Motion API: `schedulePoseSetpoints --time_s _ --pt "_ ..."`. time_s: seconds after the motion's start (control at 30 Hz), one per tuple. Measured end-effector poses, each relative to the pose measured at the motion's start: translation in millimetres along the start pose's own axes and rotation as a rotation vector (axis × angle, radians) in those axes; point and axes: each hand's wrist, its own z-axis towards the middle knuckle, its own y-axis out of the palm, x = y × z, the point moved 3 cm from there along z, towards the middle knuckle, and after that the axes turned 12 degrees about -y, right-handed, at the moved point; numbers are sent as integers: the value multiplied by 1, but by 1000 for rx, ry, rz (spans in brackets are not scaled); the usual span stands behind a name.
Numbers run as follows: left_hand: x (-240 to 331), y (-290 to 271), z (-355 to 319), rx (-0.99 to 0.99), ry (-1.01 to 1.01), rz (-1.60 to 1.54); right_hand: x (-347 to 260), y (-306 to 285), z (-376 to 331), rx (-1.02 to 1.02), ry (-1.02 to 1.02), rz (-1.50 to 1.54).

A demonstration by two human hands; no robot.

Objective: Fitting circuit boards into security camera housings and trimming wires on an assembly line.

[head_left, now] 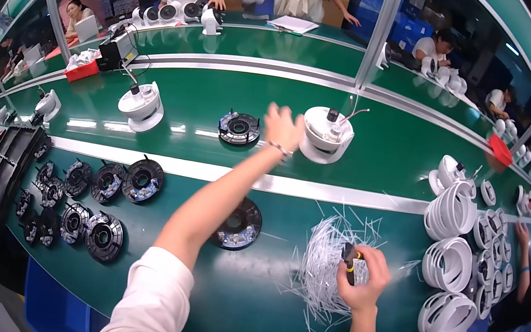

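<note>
My left hand (pixel 283 127) reaches far forward, fingers apart and a little blurred, with nothing in it. Just right of it stands a white round housing (pixel 329 133) with a black part and thin wires on top. To its left lies a black ring-shaped part (pixel 239 128) with circuit boards. My right hand (pixel 366 281) is wrapped round small cutting pliers (pixel 351 258) with black and yellow handles, over a heap of thin white plastic strips (pixel 323 264). Partly behind my left forearm is another black ring-shaped part (pixel 241 225).
Several black ring-shaped parts (pixel 105 237) lie at the left beside a black rack (pixel 5 161). Stacked white rings (pixel 447 262) stand at the right. A second white housing (pixel 141 106) sits on the green belt (pixel 201 91). A metal post (pixel 377 38) rises beyond; people work across and at the right.
</note>
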Motion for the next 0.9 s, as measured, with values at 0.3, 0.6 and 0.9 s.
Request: schedulePoseSetpoints --time_s 0.3,0.6,0.9 --pt "-133 -64 60 -4 -451 122 -13 5 13 41 24 78" --pt "-122 -43 40 -352 -469 -520 -8 8 4 20 52 63" --pt "-101 -130 18 -575 -477 -485 -14 8 5 -14 -21 57"
